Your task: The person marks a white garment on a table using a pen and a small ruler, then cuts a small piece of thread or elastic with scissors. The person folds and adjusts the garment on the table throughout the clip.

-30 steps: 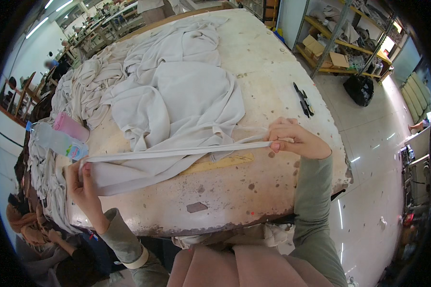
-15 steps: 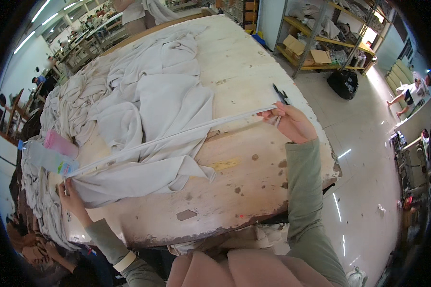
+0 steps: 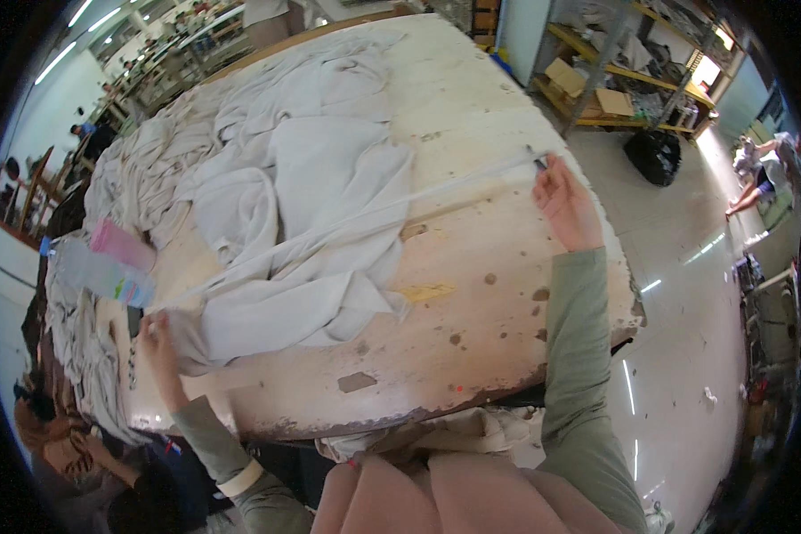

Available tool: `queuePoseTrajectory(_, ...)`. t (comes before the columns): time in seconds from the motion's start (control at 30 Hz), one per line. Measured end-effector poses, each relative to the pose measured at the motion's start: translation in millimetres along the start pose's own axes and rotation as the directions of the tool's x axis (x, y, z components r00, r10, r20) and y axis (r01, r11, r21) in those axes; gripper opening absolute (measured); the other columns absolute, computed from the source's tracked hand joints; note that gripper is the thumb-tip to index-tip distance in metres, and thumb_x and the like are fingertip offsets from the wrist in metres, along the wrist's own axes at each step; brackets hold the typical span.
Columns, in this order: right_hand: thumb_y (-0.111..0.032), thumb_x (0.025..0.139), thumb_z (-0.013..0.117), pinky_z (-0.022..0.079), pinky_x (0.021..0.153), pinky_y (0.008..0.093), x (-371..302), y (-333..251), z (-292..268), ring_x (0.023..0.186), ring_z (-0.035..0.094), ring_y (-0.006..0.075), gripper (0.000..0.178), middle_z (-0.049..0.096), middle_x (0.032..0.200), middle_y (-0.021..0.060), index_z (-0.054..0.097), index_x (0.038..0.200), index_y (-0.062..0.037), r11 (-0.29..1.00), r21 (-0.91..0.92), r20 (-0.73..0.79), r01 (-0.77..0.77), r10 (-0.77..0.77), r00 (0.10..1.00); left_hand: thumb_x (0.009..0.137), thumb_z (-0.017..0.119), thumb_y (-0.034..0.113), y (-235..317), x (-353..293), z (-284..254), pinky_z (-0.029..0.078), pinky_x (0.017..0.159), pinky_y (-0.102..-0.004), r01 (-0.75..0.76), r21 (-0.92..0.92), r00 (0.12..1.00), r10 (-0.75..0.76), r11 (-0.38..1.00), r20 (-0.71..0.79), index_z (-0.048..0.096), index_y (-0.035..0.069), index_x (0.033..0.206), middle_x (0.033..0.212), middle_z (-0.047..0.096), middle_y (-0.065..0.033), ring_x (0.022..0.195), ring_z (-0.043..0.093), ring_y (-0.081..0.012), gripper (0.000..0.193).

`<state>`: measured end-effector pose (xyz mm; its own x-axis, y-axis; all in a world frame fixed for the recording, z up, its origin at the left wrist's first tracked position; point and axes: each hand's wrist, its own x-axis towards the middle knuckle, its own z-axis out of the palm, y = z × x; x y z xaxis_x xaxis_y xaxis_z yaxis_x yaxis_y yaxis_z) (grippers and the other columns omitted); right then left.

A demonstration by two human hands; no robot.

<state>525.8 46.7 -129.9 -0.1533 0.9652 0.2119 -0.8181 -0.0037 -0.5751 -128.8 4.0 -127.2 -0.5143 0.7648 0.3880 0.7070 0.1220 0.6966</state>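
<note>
A pale grey cloth (image 3: 329, 178) lies in loose folds over the left and middle of a worn table. A narrow pale strip (image 3: 445, 189) stretches across it, rising from the lower left to my right hand. My right hand (image 3: 568, 206) pinches the strip's far end near the table's right edge, beside a dark pen (image 3: 536, 158) partly hidden by strip and fingers. At the table's left front, my left hand (image 3: 162, 356) has its fingers closed on the near left edge of the cloth, slightly blurred. The strip's lower end lies just beyond it.
A clear plastic bottle (image 3: 107, 276) and a pink cup (image 3: 123, 245) lie left of the cloth. The worn table (image 3: 472, 294) has a chipped front edge. Shelving (image 3: 596, 80) and a black bag (image 3: 652, 157) stand to the right. Other people are at the lower left and far right.
My right hand has moved farther away and slightly right, reaching the pen. My left hand has shifted slightly right, and the strip's lower end now lies apart from its fingertips.
</note>
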Motion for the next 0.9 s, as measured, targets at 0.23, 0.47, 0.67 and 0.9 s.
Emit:
queuePoseTrajectory(0.23,-0.025,0.095,0.051,0.040,0.095,0.0312,10.0,84.4,78.8,0.112,0.053,0.0203,0.044,0.054,0.126,0.0067,0.045,0.135,-0.0082,0.423,-0.903,0.014,0.078,-0.152,0.988,0.094,0.061,0.024,142.0,-137.8,32.8,0.044,0.074,-0.0206,0.294,-0.606,0.936,-0.094,0.739,0.339,0.056,0.002,0.116,0.102,0.062,-0.0060,0.088,0.055,-0.0077,0.032)
queuePoseTrajectory(0.47,-0.008,0.085,0.064,0.042,0.090,0.0319,-20.7,174.8,169.3,0.106,0.056,0.0220,0.029,0.060,0.106,0.0086,0.059,0.114,-0.0050,0.454,-0.826,0.435,0.334,0.138,0.890,0.093,0.062,0.020,212.3,-160.5,33.5,0.041,0.059,-0.0171,0.392,-0.679,0.861,0.012,0.621,0.509,0.057,0.003,0.104,0.082,0.065,-0.0024,0.069,0.054,-0.0026,0.020)
queuePoseTrajectory(0.67,-0.018,0.086,0.063,0.034,0.095,0.0386,-10.7,192.0,166.6,0.110,0.052,0.0265,0.029,0.058,0.106,0.0090,0.058,0.112,-0.0066,0.313,-0.807,0.560,0.501,0.139,0.816,0.090,0.066,0.017,203.0,-161.6,32.5,0.043,0.067,-0.0189,0.321,-0.649,0.891,0.013,0.690,0.455,0.057,0.002,0.105,0.086,0.065,-0.0028,0.075,0.055,-0.0047,0.023)
queuePoseTrajectory(0.9,-0.009,0.072,0.068,0.037,0.086,0.0384,-2.2,210.9,130.5,0.093,0.053,0.0256,0.024,0.057,0.092,0.0047,0.061,0.095,-0.0111,0.057,-0.806,0.591,0.589,0.141,0.795,0.087,0.069,0.019,186.6,-171.2,20.5,0.042,0.073,-0.0216,0.144,-0.614,0.958,0.046,0.776,0.282,0.056,0.002,0.099,0.089,0.064,-0.0034,0.079,0.054,-0.0070,0.025)
